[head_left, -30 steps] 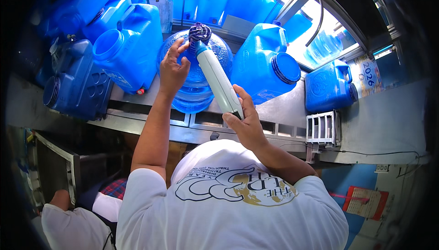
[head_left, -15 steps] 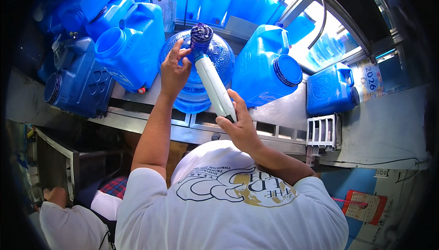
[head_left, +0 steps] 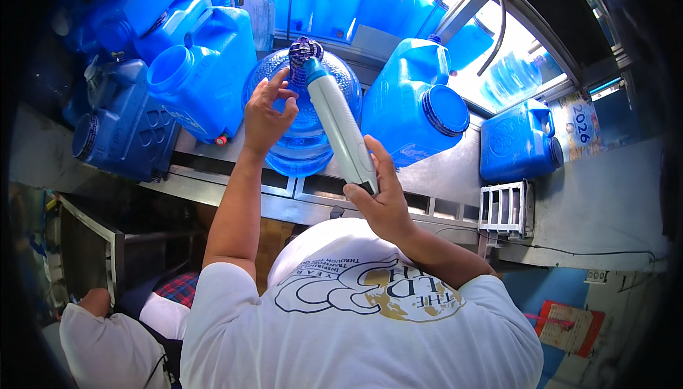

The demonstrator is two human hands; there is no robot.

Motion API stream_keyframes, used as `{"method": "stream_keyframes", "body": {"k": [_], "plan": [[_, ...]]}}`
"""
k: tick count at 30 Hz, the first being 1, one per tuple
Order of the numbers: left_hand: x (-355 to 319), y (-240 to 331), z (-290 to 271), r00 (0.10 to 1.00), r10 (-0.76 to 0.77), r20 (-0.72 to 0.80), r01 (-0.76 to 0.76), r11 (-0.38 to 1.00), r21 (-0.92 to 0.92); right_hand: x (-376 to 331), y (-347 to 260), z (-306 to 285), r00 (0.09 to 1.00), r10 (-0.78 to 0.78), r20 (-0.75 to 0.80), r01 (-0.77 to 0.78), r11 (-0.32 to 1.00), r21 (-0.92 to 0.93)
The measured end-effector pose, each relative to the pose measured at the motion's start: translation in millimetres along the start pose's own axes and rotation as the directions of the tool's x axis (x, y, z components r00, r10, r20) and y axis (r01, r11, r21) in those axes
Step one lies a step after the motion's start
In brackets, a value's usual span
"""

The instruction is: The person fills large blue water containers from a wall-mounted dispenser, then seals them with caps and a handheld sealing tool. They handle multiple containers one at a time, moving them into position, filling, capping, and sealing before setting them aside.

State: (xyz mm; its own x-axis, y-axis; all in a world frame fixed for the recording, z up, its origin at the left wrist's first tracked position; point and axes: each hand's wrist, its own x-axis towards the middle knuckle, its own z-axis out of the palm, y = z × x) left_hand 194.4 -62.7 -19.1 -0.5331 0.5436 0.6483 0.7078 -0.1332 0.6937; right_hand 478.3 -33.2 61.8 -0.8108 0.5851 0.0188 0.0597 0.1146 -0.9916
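A round, clear blue water jug [head_left: 302,148] stands upright before me, with a dark patterned seal [head_left: 302,51] over its capped neck. My right hand [head_left: 388,204] is wrapped round the lower end of a long white heat gun [head_left: 343,127]. The tool slants up to the left, and its blue tip lies close against the right side of the seal; whether they touch, I cannot tell. On the jug's left, my left hand [head_left: 269,115] is raised with fingers apart and thumb bent inward, its fingertips beside the neck. It holds nothing that I can see.
An uncapped blue container [head_left: 203,76] stands left of the jug, a capped one [head_left: 409,104] right. More blue containers fill the back and far left. A smaller container [head_left: 516,140] sits near a white rack [head_left: 505,208] at right. Another person's sleeve [head_left: 107,346] shows lower left.
The heat gun's tip and my right hand have shifted slightly right and down. The jug's neck and my left hand sit a little further left in view.
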Motion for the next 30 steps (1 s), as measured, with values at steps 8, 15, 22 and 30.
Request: {"method": "stream_keyframes", "body": {"k": [8,15,22,30], "plan": [[12,13,2,0.997,-0.019,-0.075,0.026,0.995,0.096,13,8,-30,0.998,0.01,0.062,-0.01,1.0,-0.007],[31,30,42,0.976,-0.161,-0.146,0.204,0.909,0.363,33,-10,-77,0.994,0.002,0.109,-0.003,1.0,0.002],[45,16,45,0.962,-0.231,-0.145,0.262,0.929,0.261,52,-6,-115,0.971,0.112,0.213,-0.125,0.991,0.046],[68,9,21,0.944,-0.269,0.192,0.242,0.958,0.156,80,-12,-143,0.957,-0.033,0.289,-0.004,0.992,0.125]]}}
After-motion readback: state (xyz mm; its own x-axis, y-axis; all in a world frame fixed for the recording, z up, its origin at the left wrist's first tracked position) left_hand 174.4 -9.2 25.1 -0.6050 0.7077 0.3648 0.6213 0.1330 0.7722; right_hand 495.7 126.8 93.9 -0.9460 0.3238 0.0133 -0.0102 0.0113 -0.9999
